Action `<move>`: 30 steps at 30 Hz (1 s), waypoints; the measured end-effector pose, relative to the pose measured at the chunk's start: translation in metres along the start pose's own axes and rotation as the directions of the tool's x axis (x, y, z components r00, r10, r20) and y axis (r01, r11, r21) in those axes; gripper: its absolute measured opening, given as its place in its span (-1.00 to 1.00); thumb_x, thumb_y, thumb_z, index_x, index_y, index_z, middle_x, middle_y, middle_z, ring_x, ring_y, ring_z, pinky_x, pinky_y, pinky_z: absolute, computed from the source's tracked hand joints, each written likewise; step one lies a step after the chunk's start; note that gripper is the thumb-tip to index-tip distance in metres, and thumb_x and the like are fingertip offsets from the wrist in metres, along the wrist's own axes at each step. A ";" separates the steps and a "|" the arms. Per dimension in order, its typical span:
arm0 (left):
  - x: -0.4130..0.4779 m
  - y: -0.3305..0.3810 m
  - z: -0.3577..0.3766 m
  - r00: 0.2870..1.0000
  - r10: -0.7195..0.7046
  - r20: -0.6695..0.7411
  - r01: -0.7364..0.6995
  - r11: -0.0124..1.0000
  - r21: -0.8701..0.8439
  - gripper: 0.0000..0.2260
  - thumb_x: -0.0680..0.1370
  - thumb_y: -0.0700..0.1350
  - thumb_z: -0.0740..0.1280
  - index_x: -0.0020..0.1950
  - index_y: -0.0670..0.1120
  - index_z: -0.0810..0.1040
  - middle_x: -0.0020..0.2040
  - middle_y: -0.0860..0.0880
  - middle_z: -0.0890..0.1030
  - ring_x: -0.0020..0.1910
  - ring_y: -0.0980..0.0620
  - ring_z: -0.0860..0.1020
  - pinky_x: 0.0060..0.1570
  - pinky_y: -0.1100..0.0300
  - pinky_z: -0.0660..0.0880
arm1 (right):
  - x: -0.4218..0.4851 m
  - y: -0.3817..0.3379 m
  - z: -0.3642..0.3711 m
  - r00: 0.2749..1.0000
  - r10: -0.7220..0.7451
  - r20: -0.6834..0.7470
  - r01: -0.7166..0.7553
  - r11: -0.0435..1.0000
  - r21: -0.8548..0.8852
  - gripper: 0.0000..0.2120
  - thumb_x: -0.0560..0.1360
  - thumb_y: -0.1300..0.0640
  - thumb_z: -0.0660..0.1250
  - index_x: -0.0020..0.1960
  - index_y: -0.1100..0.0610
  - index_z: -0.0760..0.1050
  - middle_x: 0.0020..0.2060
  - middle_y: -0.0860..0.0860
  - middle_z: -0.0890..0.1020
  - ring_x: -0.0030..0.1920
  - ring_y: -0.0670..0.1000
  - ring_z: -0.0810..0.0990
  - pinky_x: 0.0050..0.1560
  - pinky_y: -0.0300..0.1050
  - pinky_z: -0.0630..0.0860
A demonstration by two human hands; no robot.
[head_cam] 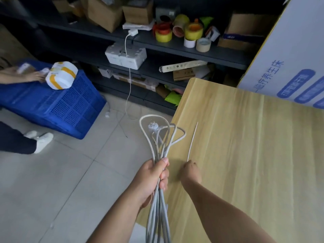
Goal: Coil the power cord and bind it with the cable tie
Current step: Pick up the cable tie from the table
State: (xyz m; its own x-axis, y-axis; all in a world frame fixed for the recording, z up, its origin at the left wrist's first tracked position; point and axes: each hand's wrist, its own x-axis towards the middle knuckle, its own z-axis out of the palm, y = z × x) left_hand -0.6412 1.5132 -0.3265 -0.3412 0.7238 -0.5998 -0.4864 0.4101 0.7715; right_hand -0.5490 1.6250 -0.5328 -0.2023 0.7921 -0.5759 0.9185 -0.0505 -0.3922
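Note:
My left hand grips a grey-white power cord folded into several long loops. The loops fan out above my fist, and a white plug sits among them. More strands hang below the hand. A thin white cable tie lies on the light wooden table, pointing away from me. My right hand rests on the table with its fingertips pinched at the tie's near end.
A large white and blue carton stands at the table's back right. Dark shelves behind hold boxes and tape rolls. A blue crate sits on the tiled floor at left, where another person reaches in.

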 end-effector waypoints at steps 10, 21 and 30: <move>0.001 -0.010 -0.001 1.000 0.003 -0.005 -0.002 0.999 0.052 -0.82 0.64 -0.16 0.18 -0.14 -0.17 0.39 -0.46 0.01 0.33 -0.60 0.07 0.30 -0.52 0.20 0.31 | 0.000 0.025 -0.002 0.996 0.025 -0.082 -0.033 0.995 -0.092 -0.70 0.53 0.33 0.10 0.23 0.23 0.39 0.19 0.17 0.51 0.21 0.18 0.50 0.22 0.02 0.46; 0.010 -0.022 0.026 1.000 0.008 0.017 -0.010 0.997 0.071 -0.86 0.63 -0.17 0.19 -0.11 -0.19 0.39 -0.47 0.01 0.31 -0.61 0.08 0.28 -0.55 0.21 0.31 | -0.009 0.063 -0.015 0.989 -0.120 -0.090 0.074 0.913 -0.400 -0.66 0.58 0.31 0.04 0.31 0.23 0.38 0.24 0.17 0.50 0.26 0.20 0.44 0.16 0.02 0.43; 0.007 -0.033 0.054 0.999 -0.023 0.044 0.018 0.993 0.116 -0.85 0.63 -0.17 0.19 -0.12 -0.17 0.41 -0.49 0.04 0.32 -0.62 0.11 0.29 -0.56 0.23 0.32 | -0.027 0.115 -0.028 0.971 -0.235 -0.044 0.205 0.913 -0.352 -0.67 0.58 0.32 0.02 0.31 0.21 0.31 0.19 0.21 0.49 0.22 0.21 0.45 0.17 0.06 0.40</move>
State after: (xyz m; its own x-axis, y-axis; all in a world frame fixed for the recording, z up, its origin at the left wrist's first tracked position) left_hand -0.5837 1.5346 -0.3444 -0.2944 0.7376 -0.6077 -0.3958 0.4847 0.7800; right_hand -0.4284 1.6146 -0.5417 -0.3971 0.8077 -0.4358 0.9170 0.3300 -0.2240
